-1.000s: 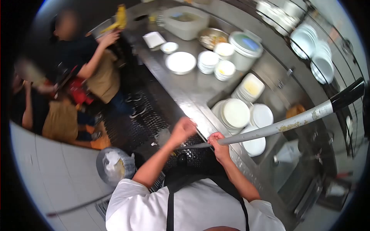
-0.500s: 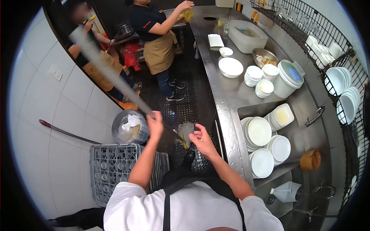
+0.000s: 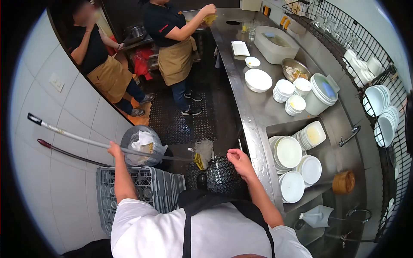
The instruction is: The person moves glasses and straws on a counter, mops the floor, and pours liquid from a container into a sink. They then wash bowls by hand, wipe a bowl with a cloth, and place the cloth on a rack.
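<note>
My left hand [image 3: 115, 149] is wrapped round the long pale pole [image 3: 79, 137] of a mop, which slants across the left side above a bin. At its lower end, a yellow clamp and greyish mop strands [image 3: 204, 150] rest on the dark floor mat by my foot. My right hand [image 3: 241, 163] is beside the steel counter's front edge, its fingers loosely bent and nothing visible in them. It is apart from the mop.
A lined waste bin [image 3: 140, 157] and grey glass racks [image 3: 129, 185] stand at left. A second pole [image 3: 73, 152] leans on the wall. Two people in tan aprons [image 3: 174, 60] stand ahead. Stacked plates [image 3: 289, 151] fill the sink at right; bowls [image 3: 258, 81] sit on the counter.
My left hand has moved left and down with the mop pole, swinging its upper end down toward the left wall. My right hand has shifted slightly right, its fingers more bent.
</note>
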`<state>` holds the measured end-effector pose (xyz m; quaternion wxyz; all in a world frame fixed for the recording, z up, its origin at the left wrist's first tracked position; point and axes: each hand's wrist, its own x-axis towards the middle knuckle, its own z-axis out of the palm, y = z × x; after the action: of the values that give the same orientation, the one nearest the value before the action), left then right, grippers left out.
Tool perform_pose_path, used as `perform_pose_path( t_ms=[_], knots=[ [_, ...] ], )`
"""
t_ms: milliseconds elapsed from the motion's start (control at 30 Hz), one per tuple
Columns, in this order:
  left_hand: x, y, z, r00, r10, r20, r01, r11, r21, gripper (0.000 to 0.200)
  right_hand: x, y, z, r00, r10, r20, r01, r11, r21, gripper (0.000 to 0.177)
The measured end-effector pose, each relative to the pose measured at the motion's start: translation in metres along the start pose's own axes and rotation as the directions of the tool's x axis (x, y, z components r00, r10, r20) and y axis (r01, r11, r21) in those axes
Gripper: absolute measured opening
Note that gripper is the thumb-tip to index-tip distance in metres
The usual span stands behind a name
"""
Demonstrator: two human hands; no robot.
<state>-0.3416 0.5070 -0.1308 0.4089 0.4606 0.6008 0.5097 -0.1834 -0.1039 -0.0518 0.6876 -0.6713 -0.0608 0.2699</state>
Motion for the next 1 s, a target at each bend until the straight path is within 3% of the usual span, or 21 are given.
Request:
perform_pose_path(
  t_ms=[67,167,267,333,367,400,433,500,567,633,667,700,733,767,800,833,867,900,967,1000],
  knots=[
    [-0.001,0.017,-0.012,0.993,-0.101,-0.056,0.101,0.995,-0.01,0.053,0.015,0.0,0.006,1.0,0.014,0.003,-0.014,1.0,0.011,0.031],
    [0.008,0.009,-0.02,0.976,-0.138,-0.168,0.156,0.983,0.099,0.061,0.036,0.003,0.02,0.998,0.054,0.027,-0.055,0.998,0.023,0.03],
    [0.008,0.0,-0.019,0.96,-0.16,-0.229,0.175,0.984,0.044,0.062,0.05,0.001,0.037,0.993,0.085,0.081,-0.088,0.996,0.032,0.028],
    [0.031,-0.045,-0.009,0.95,0.005,-0.311,0.02,0.997,0.079,0.065,0.056,-0.001,0.041,0.993,0.093,0.073,-0.095,0.995,0.022,0.027],
    [-0.016,-0.002,-0.015,0.952,-0.107,-0.285,0.172,0.962,0.212,0.075,0.056,0.0,0.04,0.994,0.098,0.047,-0.1,0.995,0.027,0.026],
    [-0.048,0.02,-0.011,0.906,-0.244,-0.346,0.321,0.929,0.185,0.083,0.057,0.002,0.034,0.997,0.07,0.023,-0.071,0.995,0.069,0.025],
    [-0.062,0.016,-0.007,0.904,-0.263,-0.336,0.349,0.909,0.228,0.089,0.056,0.004,0.025,0.999,0.044,-0.021,-0.041,0.993,0.114,0.024],
    [-0.101,-0.002,0.009,0.949,-0.118,-0.292,0.225,0.903,0.365,0.098,0.043,-0.021,0.0,0.975,-0.035,-0.218,0.075,0.982,0.175,0.021],
    [-0.129,-0.037,0.025,0.988,0.014,-0.153,0.046,0.924,0.379,0.095,0.037,-0.01,-0.054,0.863,-0.159,-0.48,0.174,0.985,-0.013,0.022],
    [-0.177,-0.029,0.042,0.991,-0.127,0.052,0.111,0.963,0.244,0.09,0.019,-0.021,-0.113,0.691,-0.11,-0.714,0.125,0.992,-0.031,0.023],
    [-0.165,-0.06,0.059,0.986,-0.112,0.125,0.067,0.946,0.317,0.081,0.017,-0.011,-0.148,0.562,-0.117,-0.819,0.156,0.987,-0.034,0.023],
    [-0.177,-0.069,0.072,0.959,-0.03,0.282,-0.054,0.958,0.283,0.076,0.011,0.004,-0.197,0.5,-0.141,-0.854,0.063,0.99,-0.127,0.021],
    [-0.191,-0.074,0.079,0.906,0.054,0.421,-0.165,0.959,0.232,0.071,0.007,0.015,-0.238,0.389,-0.245,-0.888,0.018,0.966,-0.259,0.021],
    [-0.208,-0.079,0.083,0.831,0.134,0.54,-0.261,0.951,0.166,0.066,0.003,0.019,-0.274,0.318,-0.108,-0.942,-0.031,0.992,-0.124,0.026],
    [-0.233,-0.071,0.085,0.758,0.133,0.638,-0.263,0.958,0.113,0.063,0.005,0.023,-0.31,0.22,0.05,-0.974,-0.113,0.993,0.025,0.039],
    [-0.267,-0.048,0.087,0.675,0.138,0.724,-0.261,0.963,0.059,0.06,0.009,0.06,-0.375,0.228,0.012,-0.974,-0.292,0.955,-0.056,0.04],
    [-0.303,-0.023,0.091,0.582,0.155,0.798,-0.256,0.967,-0.001,0.056,0.01,0.051,-0.389,0.106,-0.163,-0.981,-0.501,0.843,-0.195,0.053],
    [-0.337,0.003,0.092,0.446,0.103,0.889,-0.154,0.987,-0.038,0.046,0.019,0.053,-0.41,0.117,-0.146,-0.982,-0.545,0.817,-0.186,0.057],
    [-0.398,0.035,0.097,0.112,0.173,0.979,-0.179,0.972,-0.152,0.035,0.041,0.059,-0.461,0.135,-0.11,-0.985,-0.619,0.766,-0.171,0.064],
    [-0.43,0.05,0.099,-0.006,0.174,0.985,-0.183,0.968,-0.172,0.029,0.054,0.063,-0.478,0.112,-0.102,-0.988,-0.61,0.778,-0.15,0.064]
  ],
)
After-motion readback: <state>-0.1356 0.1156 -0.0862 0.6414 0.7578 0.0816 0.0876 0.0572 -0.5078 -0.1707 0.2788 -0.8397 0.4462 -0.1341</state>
